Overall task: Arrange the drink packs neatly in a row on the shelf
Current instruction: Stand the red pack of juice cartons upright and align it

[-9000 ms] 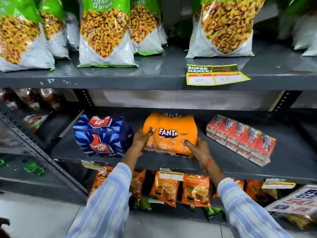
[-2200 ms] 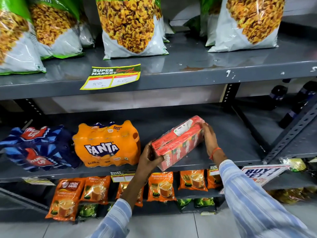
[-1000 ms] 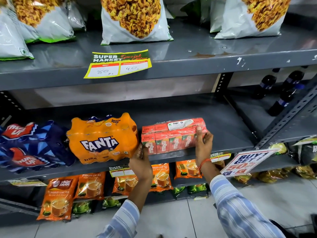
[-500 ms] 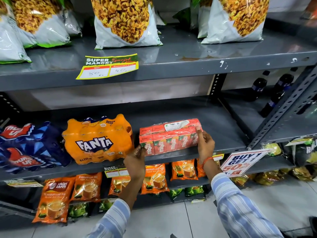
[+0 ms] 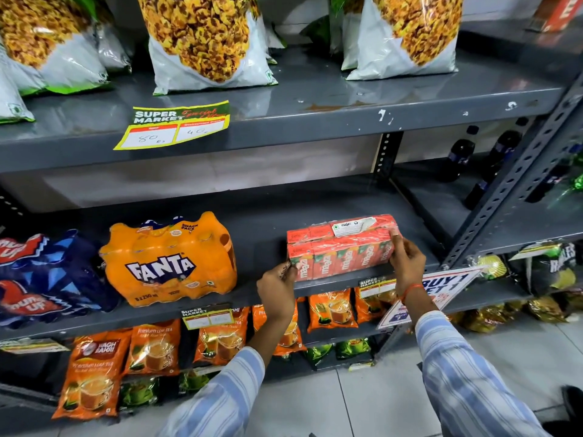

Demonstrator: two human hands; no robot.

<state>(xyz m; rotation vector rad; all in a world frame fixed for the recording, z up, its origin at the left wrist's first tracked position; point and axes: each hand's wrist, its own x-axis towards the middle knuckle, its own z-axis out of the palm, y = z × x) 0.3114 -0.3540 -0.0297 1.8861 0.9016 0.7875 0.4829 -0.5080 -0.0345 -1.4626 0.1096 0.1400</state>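
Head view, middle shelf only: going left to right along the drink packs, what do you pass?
Blue Thums Up pack → orange Fanta pack → a gap of bare shelf → left hand → red Maaza carton pack → right hand.

Both hands' fingers (image 5: 398, 247) gripping red carton pack (image 5: 342, 250) (upright), shelf (image 5: 262, 216), Fanta pack (image 5: 168, 260) apart

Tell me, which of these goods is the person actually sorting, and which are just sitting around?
Being sorted: red Maaza carton pack, held by left hand and right hand; orange Fanta pack; blue Thums Up pack.

Just around: snack bags, tea pouches, dark bottles, price tag.
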